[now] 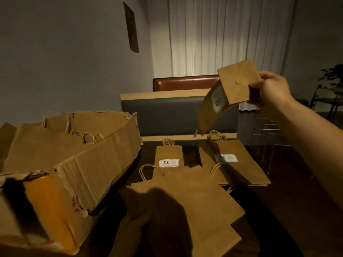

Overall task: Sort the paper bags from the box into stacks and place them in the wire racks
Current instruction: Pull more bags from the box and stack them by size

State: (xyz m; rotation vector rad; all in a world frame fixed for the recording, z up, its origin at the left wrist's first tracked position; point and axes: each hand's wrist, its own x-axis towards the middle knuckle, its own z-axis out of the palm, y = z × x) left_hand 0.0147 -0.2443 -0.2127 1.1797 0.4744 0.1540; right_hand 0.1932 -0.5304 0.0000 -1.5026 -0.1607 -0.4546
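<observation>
A: The hands first: the right hand [270, 88] is raised over the far side of the worktop [289, 191], fingers and thumb pinched on the folded base of a paper bag [225, 97]; the bag hangs tilted from that grip, its white label facing down and left, its lower end in the air above the stacks.

B: And the left hand [137, 221]?

A: Low at the near edge and in deep shadow; it seems to touch the near corner of the large bags, but whether its fingers curl round them I cannot tell.

B: Now the rest, biggest down.

A: The cardboard box [74, 173] fills the left, torn along its rim, with more handled bags [61, 132] standing inside; just right of it, nearest the camera, lies a pile of large bags [200, 204], flat; beyond that, the right stack [239, 167] with a label on top and twisted handles at its far end; beside it, with a gap between, the narrower stack [168, 156], label reading 99; a wire rack [267, 130] shows dimly past the right arm.
</observation>
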